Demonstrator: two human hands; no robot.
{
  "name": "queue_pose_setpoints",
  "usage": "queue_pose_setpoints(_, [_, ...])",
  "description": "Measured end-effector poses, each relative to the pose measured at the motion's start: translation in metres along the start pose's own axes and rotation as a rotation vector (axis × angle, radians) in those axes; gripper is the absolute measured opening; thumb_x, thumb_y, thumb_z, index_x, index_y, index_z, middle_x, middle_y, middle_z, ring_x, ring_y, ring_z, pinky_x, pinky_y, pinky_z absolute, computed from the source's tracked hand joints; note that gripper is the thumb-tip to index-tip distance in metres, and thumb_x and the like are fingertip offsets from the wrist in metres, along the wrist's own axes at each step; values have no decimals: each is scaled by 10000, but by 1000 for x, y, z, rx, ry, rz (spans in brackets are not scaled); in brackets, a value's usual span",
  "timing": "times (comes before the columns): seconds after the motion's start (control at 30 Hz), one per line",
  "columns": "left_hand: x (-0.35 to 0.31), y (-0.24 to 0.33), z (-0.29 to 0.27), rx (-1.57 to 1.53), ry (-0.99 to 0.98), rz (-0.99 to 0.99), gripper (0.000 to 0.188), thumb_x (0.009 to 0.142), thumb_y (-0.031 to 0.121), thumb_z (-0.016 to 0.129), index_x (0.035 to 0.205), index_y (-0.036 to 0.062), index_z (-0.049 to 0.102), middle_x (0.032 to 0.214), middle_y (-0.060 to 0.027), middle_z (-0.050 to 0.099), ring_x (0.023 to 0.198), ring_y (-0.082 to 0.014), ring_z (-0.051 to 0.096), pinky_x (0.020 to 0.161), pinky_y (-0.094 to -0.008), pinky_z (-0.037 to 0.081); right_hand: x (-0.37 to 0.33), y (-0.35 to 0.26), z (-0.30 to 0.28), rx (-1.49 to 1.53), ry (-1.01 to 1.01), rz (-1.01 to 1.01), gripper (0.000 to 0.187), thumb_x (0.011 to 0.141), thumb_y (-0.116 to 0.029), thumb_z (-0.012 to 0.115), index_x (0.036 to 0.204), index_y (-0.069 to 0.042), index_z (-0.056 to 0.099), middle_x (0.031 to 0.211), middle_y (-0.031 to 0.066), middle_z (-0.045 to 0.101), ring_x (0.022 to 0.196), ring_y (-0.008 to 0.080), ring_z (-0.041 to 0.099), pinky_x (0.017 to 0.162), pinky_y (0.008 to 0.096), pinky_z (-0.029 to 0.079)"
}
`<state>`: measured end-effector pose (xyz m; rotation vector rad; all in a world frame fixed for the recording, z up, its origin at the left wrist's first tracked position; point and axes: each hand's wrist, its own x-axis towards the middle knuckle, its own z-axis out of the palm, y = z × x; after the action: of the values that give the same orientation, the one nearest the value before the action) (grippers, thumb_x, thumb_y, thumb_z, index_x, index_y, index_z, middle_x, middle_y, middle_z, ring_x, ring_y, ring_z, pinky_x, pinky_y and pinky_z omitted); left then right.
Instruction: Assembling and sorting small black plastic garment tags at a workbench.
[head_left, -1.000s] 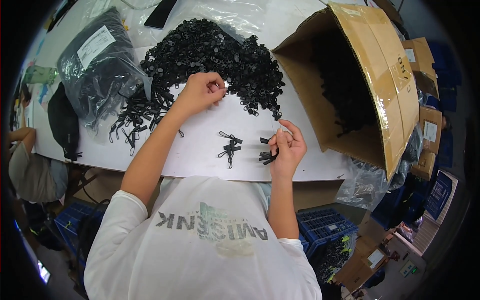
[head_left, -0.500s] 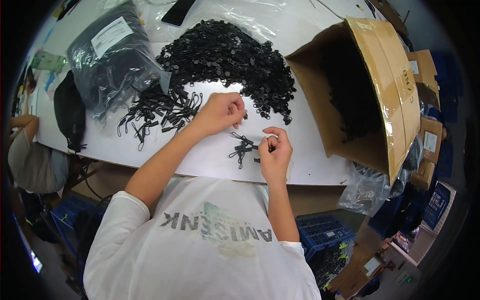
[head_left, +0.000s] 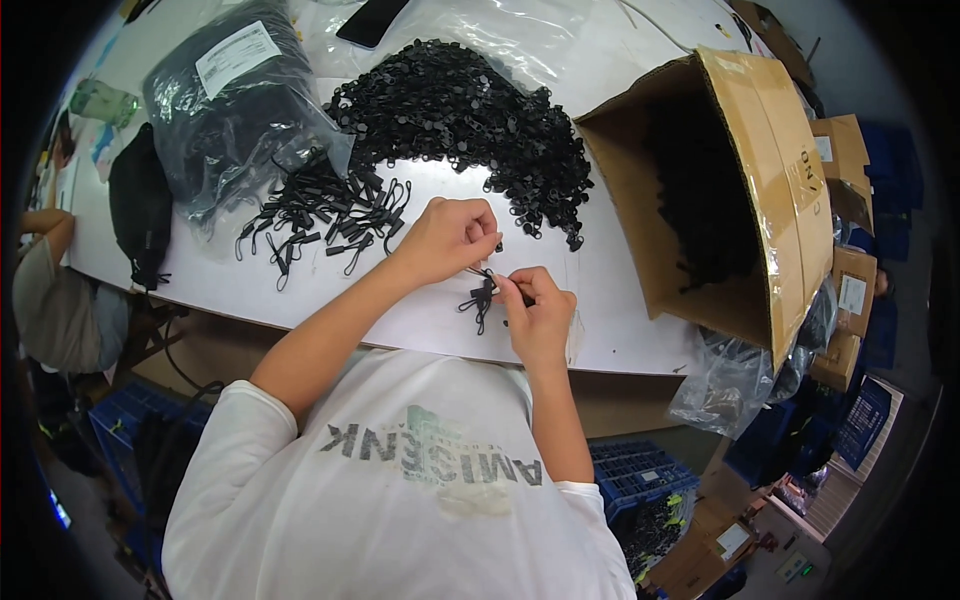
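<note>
My left hand (head_left: 455,238) is closed in a pinch, with a small black piece (head_left: 499,246) showing at its fingertips; its exact kind is hidden. Close by on the right, my right hand (head_left: 538,312) pinches a black cord pull, mostly covered by the fingers. Between and just below the hands lie a few loose cord pulls (head_left: 480,303), each a thin loop with a dark tubular end. A larger heap of cord pulls (head_left: 318,205) lies left of my left hand. Beyond the hands spreads a big pile of small black clips (head_left: 450,105).
An open cardboard box (head_left: 720,190) lies on its side at the right, dark inside. A clear bag of black goods (head_left: 235,110), a black pouch (head_left: 140,210) and a phone (head_left: 372,22) rest on the white table (head_left: 630,340). Another person's arm (head_left: 50,230) is at far left.
My right hand has moved slightly left and down, its fingertips now closer to the left hand. My left hand has shifted a little right and down.
</note>
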<state>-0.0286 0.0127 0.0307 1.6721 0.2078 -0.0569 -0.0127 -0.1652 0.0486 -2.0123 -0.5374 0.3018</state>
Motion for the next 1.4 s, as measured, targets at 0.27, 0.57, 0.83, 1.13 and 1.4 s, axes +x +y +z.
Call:
queue_pose_setpoints(0.27, [0, 0, 5, 22, 13, 17, 104, 851, 55, 616, 790, -24, 588, 597, -40, 610, 517, -83, 594, 489, -205, 471, 1, 13, -7, -53, 60, 19, 177, 804, -74, 721, 733, 9, 583, 529, 27, 581, 433, 50, 501, 421, 190, 360])
queue_pose_setpoints(0.57, [0, 7, 31, -113, -81, 22, 114, 914, 128, 561, 879, 25, 525, 533, -5, 570, 475, -30, 510, 442, -194, 383, 3, 7, -5, 109, 14, -15, 169, 794, -77, 718, 813, -30, 556, 555, 59, 606, 447, 96, 544, 474, 218, 397])
queue_pose_setpoints(0.83, [-3, 15, 41, 150, -50, 288, 68, 828, 61, 584, 829, 20, 530, 558, -105, 573, 474, -225, 570, 466, -306, 434, 9, 4, -26, -35, -92, 55, 201, 728, -68, 739, 777, -13, 552, 629, 99, 621, 531, 216, 615, 515, 287, 466])
queue_pose_setpoints(1.13, [2, 16, 43, 224, 129, 392, 75, 837, 36, 601, 818, -17, 551, 653, -110, 590, 548, -200, 596, 513, -280, 466, 5, 9, -17, -95, 43, -153, 70, 806, -25, 642, 868, -4, 619, 606, 112, 611, 494, 184, 595, 475, 294, 443])
queue_pose_setpoints(1.4, [-1, 12, 33, 113, 165, 230, 113, 847, 66, 596, 789, -6, 531, 595, -100, 577, 506, -185, 585, 507, -283, 457, 1, 7, -16, -429, 115, -343, 114, 839, -32, 626, 949, -6, 641, 625, 134, 596, 497, 266, 578, 453, 335, 429])
